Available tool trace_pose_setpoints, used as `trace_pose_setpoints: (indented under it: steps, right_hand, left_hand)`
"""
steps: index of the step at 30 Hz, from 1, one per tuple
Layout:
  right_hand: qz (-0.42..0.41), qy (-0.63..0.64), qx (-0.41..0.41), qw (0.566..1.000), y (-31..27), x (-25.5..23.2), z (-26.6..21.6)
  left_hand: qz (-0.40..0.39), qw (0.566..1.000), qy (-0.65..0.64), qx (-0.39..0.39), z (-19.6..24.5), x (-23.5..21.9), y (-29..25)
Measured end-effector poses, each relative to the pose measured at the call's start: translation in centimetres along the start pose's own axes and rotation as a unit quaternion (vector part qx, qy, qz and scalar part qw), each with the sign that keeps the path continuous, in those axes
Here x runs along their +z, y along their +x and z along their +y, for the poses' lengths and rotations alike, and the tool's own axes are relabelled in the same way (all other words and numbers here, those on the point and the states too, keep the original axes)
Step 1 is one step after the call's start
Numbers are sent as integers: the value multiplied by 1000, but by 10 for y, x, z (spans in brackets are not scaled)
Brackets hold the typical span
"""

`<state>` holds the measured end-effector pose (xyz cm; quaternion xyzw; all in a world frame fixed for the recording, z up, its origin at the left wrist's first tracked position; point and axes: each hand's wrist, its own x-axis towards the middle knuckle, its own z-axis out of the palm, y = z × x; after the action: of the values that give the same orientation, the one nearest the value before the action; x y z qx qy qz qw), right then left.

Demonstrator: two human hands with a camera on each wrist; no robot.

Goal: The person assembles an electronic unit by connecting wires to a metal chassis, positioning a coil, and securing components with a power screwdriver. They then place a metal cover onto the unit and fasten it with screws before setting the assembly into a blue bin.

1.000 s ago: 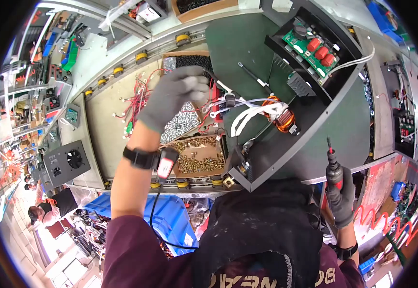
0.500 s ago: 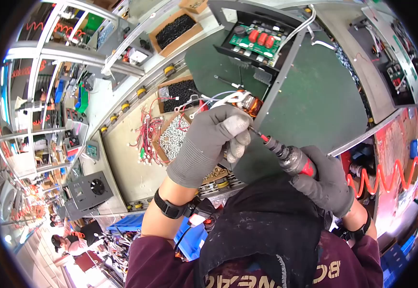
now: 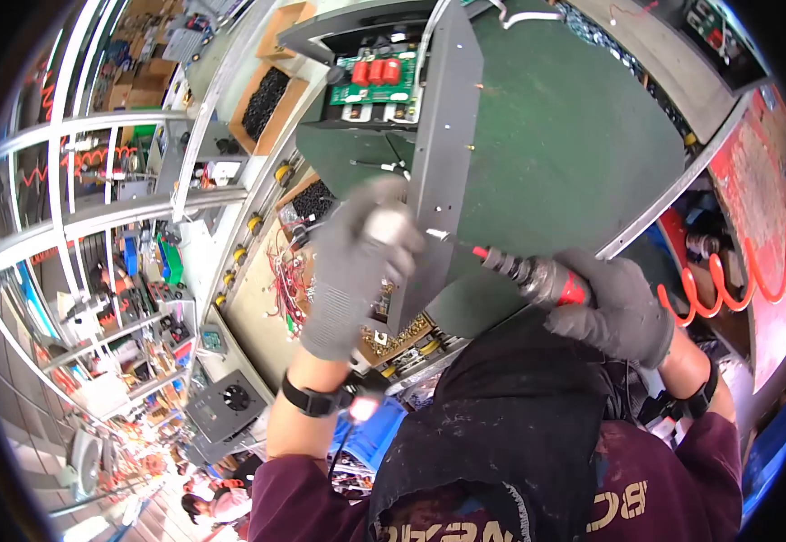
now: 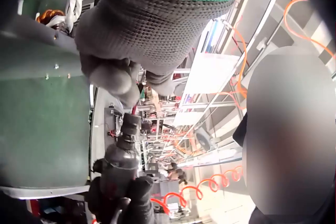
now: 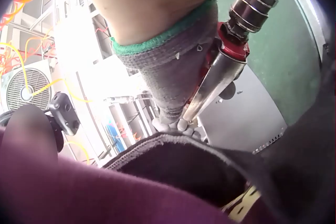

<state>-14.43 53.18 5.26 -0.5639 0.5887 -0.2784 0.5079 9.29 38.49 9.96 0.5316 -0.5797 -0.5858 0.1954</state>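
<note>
Hands (image 3: 357, 271) (image 3: 617, 307) have parted; the case (image 3: 447, 135) contains a circuit board (image 3: 373, 93).

White glare burns out much of the right wrist view's upper left, while the bright head view curves fisheye-like toward black corners, with motion blur smearing the grey knit-gloved left hand (image 3: 361, 266).

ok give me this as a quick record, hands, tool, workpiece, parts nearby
right hand: gloved, gripping a power driver
left hand: gloved, near the driver's tip; whether it holds anything is unclear
workpiece: grey metal chassis on a green work surface
inside chassis: green circuit board with three red components
parts nearby: small black parts in a cardboard box
</note>
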Motion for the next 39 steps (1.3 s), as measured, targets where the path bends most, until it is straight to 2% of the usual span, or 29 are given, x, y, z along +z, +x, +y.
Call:
trace_pose_setpoints:
  steps: [1, 2, 3, 4, 5, 7, 8, 11, 12, 14, 18, 20, 22, 24, 26, 31, 33, 39]
  right_hand:
    - [-7, -5, 19, 1000, 2, -2, 10]
    - [-3, 4, 24, 1000, 6, -4, 19]
    - [-4, -25, 23, 999, 11, -6, 29]
    - [-6, -56, 21, 998, 15, -6, 40]
    - [-23, -81, 53, 995, 23, -3, 45]
    - [-33, -89, 78, 992, 34, 8, 63]
    - [-46, -103, 97, 989, 39, 13, 69]
    - [-71, -100, 115, 986, 51, 18, 74]
    - [-88, -110, 120, 983, 54, 20, 75]
    - [-98, -119, 118, 981, 60, 23, 78]
    - [-121, -144, 127, 974, 68, 17, 70]
    - [-119, -148, 114, 975, 70, 14, 69]
    - [-117, -151, 101, 976, 70, 10, 65]
    - [-109, -216, 85, 966, 72, 6, 60]
    - [-109, -241, 83, 961, 76, 7, 58]
    - [-113, -300, 90, 943, 81, 12, 64]
    - [-76, -303, 62, 948, 80, 16, 67]
    - [-42, -320, 29, 946, 79, 19, 70]
  left_hand:
    - [59, 938, 246, 235, -21, -20, 23]
    - [61, 905, 359, 220, -12, -24, 31]
    - [-1, 823, 484, 295, -11, -33, 47]
    - [-62, 717, 592, 364, -15, -37, 61]
    - [-71, 716, 592, 363, -23, -36, 69]
    - [-165, 709, 632, 267, -37, -34, 83]
    - [-171, 706, 633, 267, -39, -33, 86]
    - [-218, 780, 554, 191, -43, -33, 95]
    - [-220, 780, 554, 189, -43, -31, 95]
    - [-205, 744, 626, 111, -33, -24, 91]
    - [-179, 749, 630, 107, -37, -25, 90]
    - [-185, 749, 616, 159, -43, -29, 91]
    - [-186, 745, 620, 162, -47, -31, 94]
    - [-186, 740, 624, 167, -48, -32, 94]
    - [-179, 759, 603, 168, -45, -29, 91]
    - [-184, 757, 599, 185, -54, -33, 96]
    - [-177, 764, 590, 192, -52, -31, 96]
    - [-184, 765, 583, 203, -52, -31, 96]
